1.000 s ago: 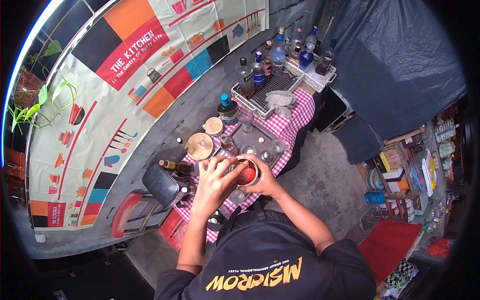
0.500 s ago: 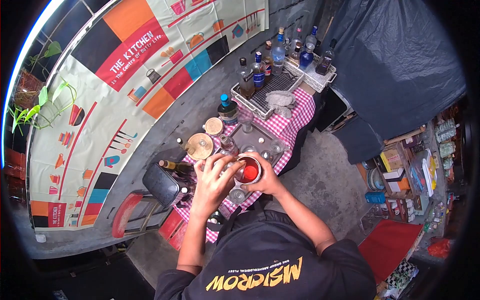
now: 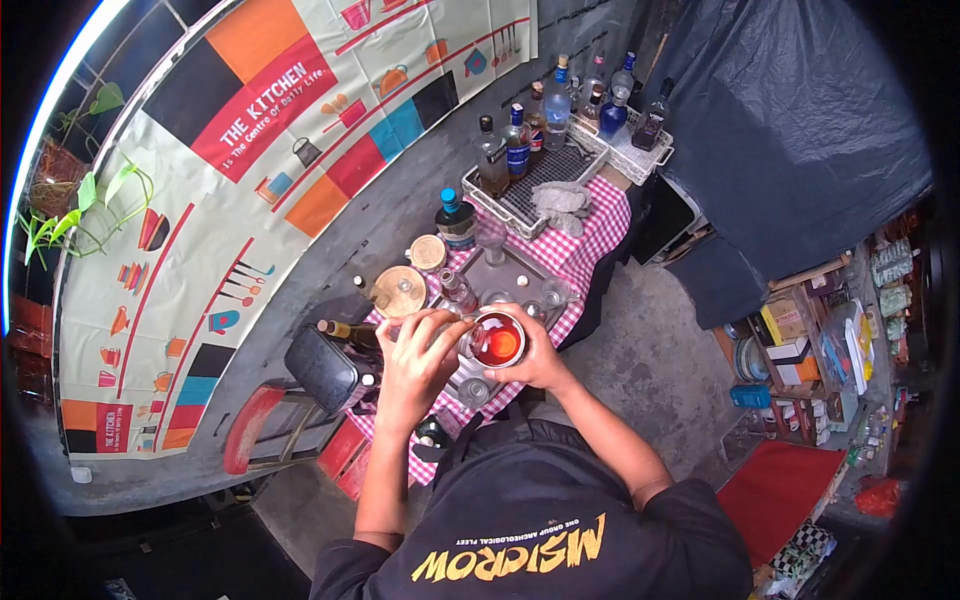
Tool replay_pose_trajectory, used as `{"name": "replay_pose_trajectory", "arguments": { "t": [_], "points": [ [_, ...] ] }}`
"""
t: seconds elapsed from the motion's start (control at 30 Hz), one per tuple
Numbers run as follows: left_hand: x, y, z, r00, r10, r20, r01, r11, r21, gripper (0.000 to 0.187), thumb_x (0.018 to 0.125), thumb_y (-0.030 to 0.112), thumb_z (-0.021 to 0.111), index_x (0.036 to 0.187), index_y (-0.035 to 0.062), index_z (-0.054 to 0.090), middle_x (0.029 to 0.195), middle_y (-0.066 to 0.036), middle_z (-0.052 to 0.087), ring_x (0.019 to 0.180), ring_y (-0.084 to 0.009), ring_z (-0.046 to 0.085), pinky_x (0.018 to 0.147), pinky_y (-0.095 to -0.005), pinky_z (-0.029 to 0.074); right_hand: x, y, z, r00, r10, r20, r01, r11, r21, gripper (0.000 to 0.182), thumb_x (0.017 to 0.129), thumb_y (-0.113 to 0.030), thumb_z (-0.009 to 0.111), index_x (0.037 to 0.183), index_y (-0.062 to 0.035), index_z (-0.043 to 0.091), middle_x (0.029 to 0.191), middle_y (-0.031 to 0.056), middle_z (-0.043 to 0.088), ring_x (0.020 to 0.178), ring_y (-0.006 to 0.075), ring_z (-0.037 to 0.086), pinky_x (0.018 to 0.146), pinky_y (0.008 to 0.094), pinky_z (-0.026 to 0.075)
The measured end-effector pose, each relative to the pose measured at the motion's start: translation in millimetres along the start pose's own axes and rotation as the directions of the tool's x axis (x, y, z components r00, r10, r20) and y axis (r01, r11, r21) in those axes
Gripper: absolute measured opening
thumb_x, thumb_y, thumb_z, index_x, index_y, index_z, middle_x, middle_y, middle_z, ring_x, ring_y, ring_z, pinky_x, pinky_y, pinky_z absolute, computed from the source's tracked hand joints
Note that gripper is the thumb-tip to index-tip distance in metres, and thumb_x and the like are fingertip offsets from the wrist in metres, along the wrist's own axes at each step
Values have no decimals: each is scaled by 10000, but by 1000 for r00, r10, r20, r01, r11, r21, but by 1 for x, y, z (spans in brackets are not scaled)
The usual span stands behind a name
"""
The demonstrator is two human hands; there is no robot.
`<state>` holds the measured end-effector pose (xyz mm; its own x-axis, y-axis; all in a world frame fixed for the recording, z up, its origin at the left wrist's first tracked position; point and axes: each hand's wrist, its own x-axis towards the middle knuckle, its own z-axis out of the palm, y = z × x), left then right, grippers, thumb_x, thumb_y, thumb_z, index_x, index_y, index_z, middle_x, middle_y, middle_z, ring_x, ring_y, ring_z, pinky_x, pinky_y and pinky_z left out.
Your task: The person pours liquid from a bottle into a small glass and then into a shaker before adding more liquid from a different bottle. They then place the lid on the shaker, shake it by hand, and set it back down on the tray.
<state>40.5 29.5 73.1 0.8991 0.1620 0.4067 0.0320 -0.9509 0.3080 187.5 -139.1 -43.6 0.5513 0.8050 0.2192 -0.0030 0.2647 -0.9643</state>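
My right hand (image 3: pixel 535 355) is wrapped round a cup with a pale, shiny rim that holds red liquid (image 3: pixel 499 342). To its left, my left hand (image 3: pixel 418 355) has its fingers curled, with the fingertips close to the cup's rim. Something clear and glassy shows between those fingers and the cup, but I cannot make out what it is. Just beyond the hands a small bottle (image 3: pixel 457 290) stands near the grey tray (image 3: pixel 525 270). A clear glass (image 3: pixel 475 392) is below the cup, and another stemmed glass (image 3: pixel 492 242) stands farther back on the tray.
Two round wooden-looking lids (image 3: pixel 400 292) sit along the wall side. A blue-capped bottle (image 3: pixel 456 220) stands behind them. Several bottles and a grey cloth (image 3: pixel 562 203) are on the rack (image 3: pixel 525 228) at the far end. A black bin (image 3: pixel 322 368) is at left, beside the checked tablecloth (image 3: pixel 605 215).
The cup in my right hand tilts differently, and more of the red liquid's surface shows. My left hand has shifted slightly left, its fingers a little farther from the cup.
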Motion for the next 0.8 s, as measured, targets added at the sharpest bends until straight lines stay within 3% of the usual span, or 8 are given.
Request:
{"name": "replay_pose_trajectory", "arguments": {
  "t": [0.3,0.5,0.6,0.8],
  "points": [
    [-2,5,3,1000,-9,-20,11,997,82,576,733,68,862,1270,268,806,1249,31,706,1225,-219,627,1045,-474,362,1,1,-3,1000,-13,-7,13,999,-37,928,698,-139,1000,1515,-16,577,1460,101,658,1379,211,615,1209,379,460],
    [-4,0,7,997,-19,-71,28,992,125,605,723,72,869,1299,239,790,1259,8,697,1223,-238,621,1052,-471,352,1,-1,-4,999,-21,-38,19,999,-36,923,692,-151,1000,1504,-14,584,1429,104,668,1354,210,629,1196,387,472],
    [-5,-4,6,995,-80,-63,85,994,70,636,710,77,877,1326,186,763,1273,-28,685,1223,-249,622,1057,-462,350,2,-7,-5,998,-9,-56,7,1000,-30,914,689,-158,992,1497,-13,590,1384,98,671,1332,202,636,1186,380,473],
    [-14,-21,21,985,-171,11,169,960,-225,607,732,98,889,1314,105,716,1297,-80,687,1249,-265,642,1063,-431,359,2,-6,-9,998,-21,-65,19,1000,-25,938,682,-191,1006,1501,-19,583,1391,93,662,1326,194,633,1180,370,470]
  ]
}}
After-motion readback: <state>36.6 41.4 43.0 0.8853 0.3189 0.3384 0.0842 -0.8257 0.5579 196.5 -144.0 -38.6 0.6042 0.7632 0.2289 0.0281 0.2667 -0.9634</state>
